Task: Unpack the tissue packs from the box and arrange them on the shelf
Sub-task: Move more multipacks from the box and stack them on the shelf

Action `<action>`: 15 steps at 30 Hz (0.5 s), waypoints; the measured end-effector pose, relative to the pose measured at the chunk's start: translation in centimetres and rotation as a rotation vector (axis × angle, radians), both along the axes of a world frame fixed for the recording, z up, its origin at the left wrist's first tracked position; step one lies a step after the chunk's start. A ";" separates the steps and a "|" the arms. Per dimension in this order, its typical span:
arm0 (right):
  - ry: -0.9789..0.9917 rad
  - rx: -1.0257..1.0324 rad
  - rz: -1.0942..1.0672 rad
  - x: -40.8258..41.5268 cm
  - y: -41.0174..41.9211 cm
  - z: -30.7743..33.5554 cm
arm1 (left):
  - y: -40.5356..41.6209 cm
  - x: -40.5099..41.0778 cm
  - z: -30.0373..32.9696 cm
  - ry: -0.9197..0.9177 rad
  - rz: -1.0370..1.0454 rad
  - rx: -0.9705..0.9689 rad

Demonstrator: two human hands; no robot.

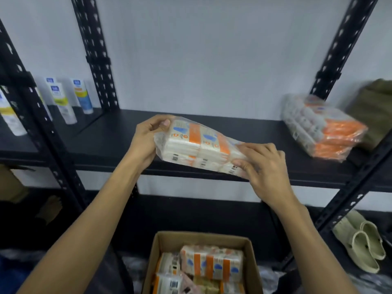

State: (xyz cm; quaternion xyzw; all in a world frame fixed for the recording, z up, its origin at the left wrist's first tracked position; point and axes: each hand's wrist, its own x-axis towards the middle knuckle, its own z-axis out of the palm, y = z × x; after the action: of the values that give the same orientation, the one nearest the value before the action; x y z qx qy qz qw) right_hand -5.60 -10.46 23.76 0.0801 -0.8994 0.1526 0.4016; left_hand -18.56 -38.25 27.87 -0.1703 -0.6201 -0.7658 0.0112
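Observation:
I hold one plastic-wrapped tissue pack [197, 145], white with orange bands, in the air just in front of the black shelf [212, 124]. My left hand [146, 139] grips its left end and my right hand [263, 164] grips its right end. The pack tilts down to the right. A stack of tissue packs [322, 128] lies on the shelf at the right. Below, an open cardboard box [199, 238] holds several more tissue packs [212, 264].
White tubes [61, 100] stand on the neighbouring shelf at left. An olive fabric bundle [375, 107] sits right of the stack. Black perforated uprights [95, 52] frame the bay. A pair of beige clogs [360, 240] rests on the lower shelf at right.

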 end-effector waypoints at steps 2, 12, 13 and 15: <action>-0.001 0.059 -0.012 -1.7 0.6 -0.1 | 0.3 -1.7 -0.2 -0.002 0.002 -0.020; -0.088 0.209 -0.125 -5.9 1.8 -1.9 | 0.9 -7.0 -1.2 0.002 0.012 -0.445; -0.084 0.204 -0.127 -5.9 1.9 -2.0 | 1.0 -7.1 -1.2 -0.001 0.013 -0.453; -0.092 0.178 -0.116 -6.1 2.1 -2.0 | 1.2 -6.9 -1.1 0.002 0.006 -0.501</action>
State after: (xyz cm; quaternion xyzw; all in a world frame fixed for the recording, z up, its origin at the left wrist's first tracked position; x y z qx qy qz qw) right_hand -11.74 -8.38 21.79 0.0562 -0.9301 0.0521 0.3593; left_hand -25.48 -37.00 26.79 -0.1666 -0.7911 -0.5879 -0.0283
